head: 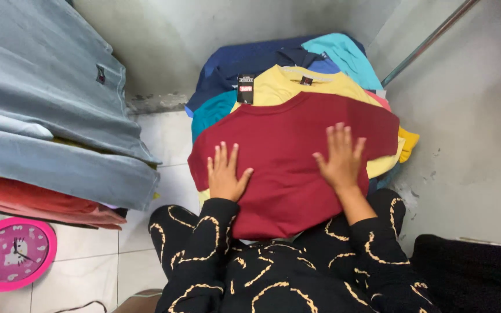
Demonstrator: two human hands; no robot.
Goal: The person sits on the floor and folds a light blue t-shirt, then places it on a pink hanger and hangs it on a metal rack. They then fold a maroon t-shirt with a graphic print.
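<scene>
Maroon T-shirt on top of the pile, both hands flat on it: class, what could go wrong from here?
1. The maroon T-shirt overhangs the pile toward the lap; pressure from the left hand and right hand might slide it off.
2. The yellow T-shirt and those beneath lie unevenly stacked, so the pile might shift sideways.

Grey concrete walls (227,40); white tiled floor (94,261); pink wall clock (13,253).

Pink wall clock (13,253) on floor, grey folded garments (47,98), metal rod (430,40)
</scene>
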